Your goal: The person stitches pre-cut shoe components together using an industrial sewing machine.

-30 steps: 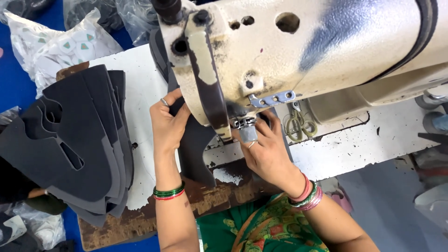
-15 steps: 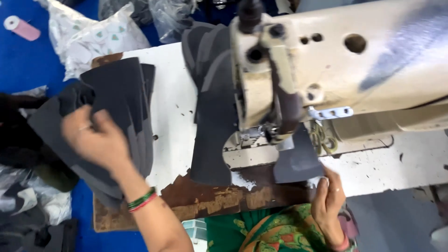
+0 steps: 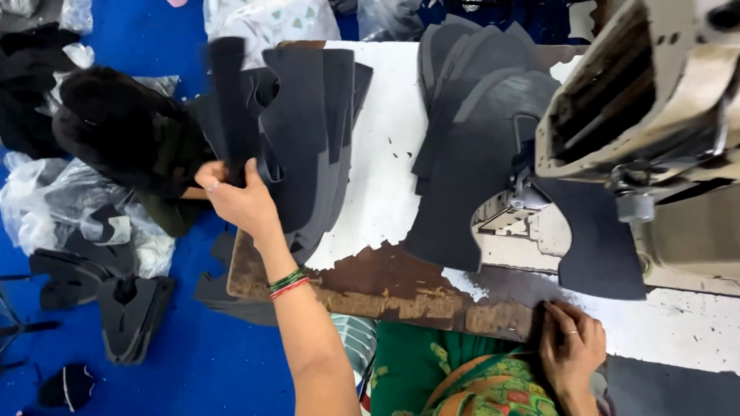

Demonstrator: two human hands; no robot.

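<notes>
Charcoal-grey cut pieces fill most of what we see, and we read them from nine o'clock across to three. Far out at nine o'clock, on the blue floor (image 3: pixel 193 362), lie clear plastic bags (image 3: pixel 46 208) and a low heap of dark shaped parts (image 3: pixel 127 316). Just inward, our left hand (image 3: pixel 239 202) reaches out over the table's left edge and pinches one dark cut piece (image 3: pixel 230 108) between thumb and fingers, lifting it upright; the piece is blurred. It rises from the fanned stack of dark pieces (image 3: pixel 308 139) spread over the white tabletop (image 3: pixel 385 154), and the hand's heel sits just against that stack. Green and red bangles (image 3: pixel 287 282) circle the left wrist.

Toward the centre, the table's worn brown front edge (image 3: pixel 362 289) runs at six o'clock. At about one o'clock a second pile of dark pieces (image 3: pixel 462 100) overlaps toward the machine. One large dark panel (image 3: pixel 478 185) from it lies flat under the head of the cream sewing machine (image 3: pixel 663 85) at two to three o'clock, with another dark panel (image 3: pixel 601 239) spreading out below the head.

At five o'clock our right hand (image 3: pixel 572 350) rests on the table's front edge, fingers curled down on the surface and holding nothing; a ring shows on one finger
</notes>
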